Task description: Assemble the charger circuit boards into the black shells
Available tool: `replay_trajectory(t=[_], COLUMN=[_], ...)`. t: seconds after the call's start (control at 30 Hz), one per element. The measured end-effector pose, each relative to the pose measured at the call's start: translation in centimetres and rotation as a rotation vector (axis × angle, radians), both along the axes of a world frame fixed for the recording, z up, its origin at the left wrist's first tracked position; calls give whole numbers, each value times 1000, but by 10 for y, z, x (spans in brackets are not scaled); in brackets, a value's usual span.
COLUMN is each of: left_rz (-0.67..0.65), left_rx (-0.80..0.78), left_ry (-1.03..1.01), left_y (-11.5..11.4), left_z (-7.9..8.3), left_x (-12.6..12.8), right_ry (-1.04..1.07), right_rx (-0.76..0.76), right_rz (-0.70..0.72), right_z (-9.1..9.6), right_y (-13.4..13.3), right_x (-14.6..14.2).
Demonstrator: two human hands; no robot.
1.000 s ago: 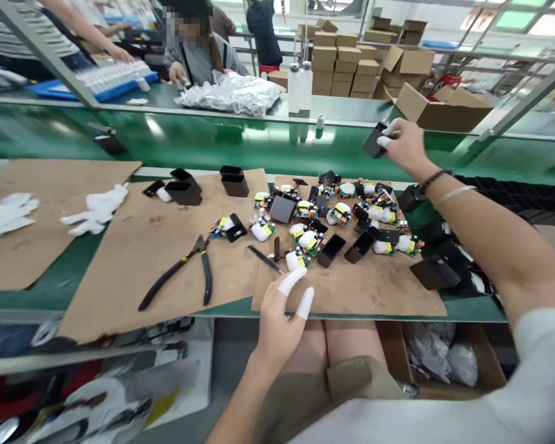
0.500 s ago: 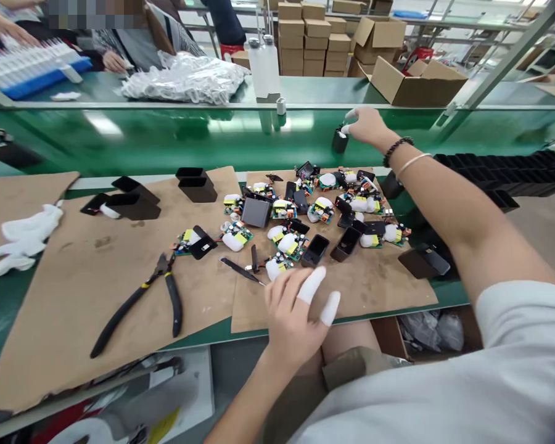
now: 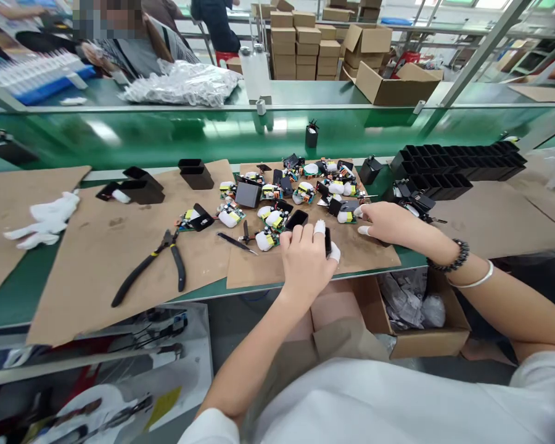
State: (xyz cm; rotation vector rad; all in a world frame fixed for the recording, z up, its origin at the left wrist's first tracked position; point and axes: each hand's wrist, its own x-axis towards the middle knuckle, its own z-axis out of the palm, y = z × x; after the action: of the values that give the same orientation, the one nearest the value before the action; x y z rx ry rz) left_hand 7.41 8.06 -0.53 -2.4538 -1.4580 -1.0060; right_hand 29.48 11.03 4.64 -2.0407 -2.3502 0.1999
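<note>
My left hand (image 3: pixel 308 258), with white finger cots on two digits, is closed around an open black plastic case (image 3: pixel 328 242) at the table's front edge. My right hand (image 3: pixel 393 227) reaches in from the right, thumb and finger apart, with the fingertips beside a circuit board (image 3: pixel 346 217) that carries white and yellow parts. Whether they touch it, I cannot tell. Another empty black case (image 3: pixel 297 219) lies just behind my left hand. Many similar boards (image 3: pixel 304 193) with black end pieces are spread over the cardboard (image 3: pixel 203 259).
Black-handled cutters (image 3: pixel 155 265) and tweezers (image 3: pixel 237 243) lie to the left, near a white glove (image 3: pixel 50 219). A filled black case (image 3: pixel 311 134) stands on the green belt (image 3: pixel 166 139). Rows of black cases (image 3: pixel 457 161) stand at right. A person sits across the line.
My right hand has let go of the filled case on the green belt and come back to the boards. My left hand has closed on a black case. The view has shifted right.
</note>
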Motion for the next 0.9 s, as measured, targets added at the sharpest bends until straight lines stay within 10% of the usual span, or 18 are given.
replay_trajectory(t=[0.23, 0.43, 0.63, 0.9], left_rz=[86, 37, -195, -264], left_rx=[83, -218, -641, -723], left_ry=[-52, -97, -323, -555], left_y=[-23, -34, -28, -15], left_z=[-33, -36, -21, -30], left_x=[-15, -19, -34, -41], right_ry=[-164, -212, -208, -46], right_rx=[-20, -114, -121, -124], right_rz=[86, 99, 168, 212], right_z=[-10, -4, 3, -13], right_y=[24, 40, 15, -31], right_x=[-6, -1, -21, -31])
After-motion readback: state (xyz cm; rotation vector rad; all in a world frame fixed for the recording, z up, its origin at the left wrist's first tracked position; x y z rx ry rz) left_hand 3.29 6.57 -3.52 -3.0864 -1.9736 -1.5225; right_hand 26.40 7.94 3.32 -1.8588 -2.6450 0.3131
